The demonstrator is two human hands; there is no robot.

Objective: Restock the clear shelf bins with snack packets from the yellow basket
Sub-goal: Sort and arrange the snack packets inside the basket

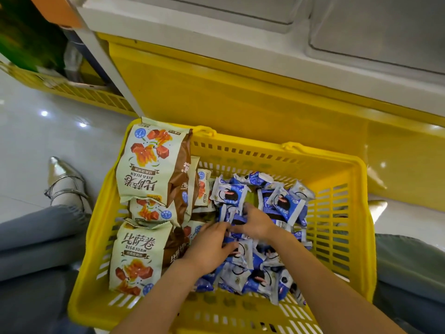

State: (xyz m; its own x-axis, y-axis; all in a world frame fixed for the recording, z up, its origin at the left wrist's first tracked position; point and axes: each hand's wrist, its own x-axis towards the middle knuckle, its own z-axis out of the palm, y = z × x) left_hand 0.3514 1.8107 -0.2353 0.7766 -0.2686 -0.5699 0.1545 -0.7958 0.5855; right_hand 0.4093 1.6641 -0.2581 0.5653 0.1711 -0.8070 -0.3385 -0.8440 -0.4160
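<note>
Light, slippery blue packets (286, 203) at the right side of the yellow basket (337, 213) are clutched in the curled grip of the left hand (212, 247) and the right hand (255, 222); their sealed edges are judged the best place to pinch.

**Yellow, blue and cream**

Around the right hand (255, 222) and left hand (212, 248), the packets (285, 204) are blue and white, each printed with a dark round biscuit. Left of the hands, the bags (149, 165) are cream with brown sides, orange-red rolls, brown lettering and a round blue badge. The basket (337, 213) around both is bright yellow, its walls patterned with rows of slots. Beyond it the shelf base (240, 92) is yellow. The floor (36, 131) is glossy pale grey, the trousers (36, 237) grey-blue, the shoe (60, 172) silver.
</note>
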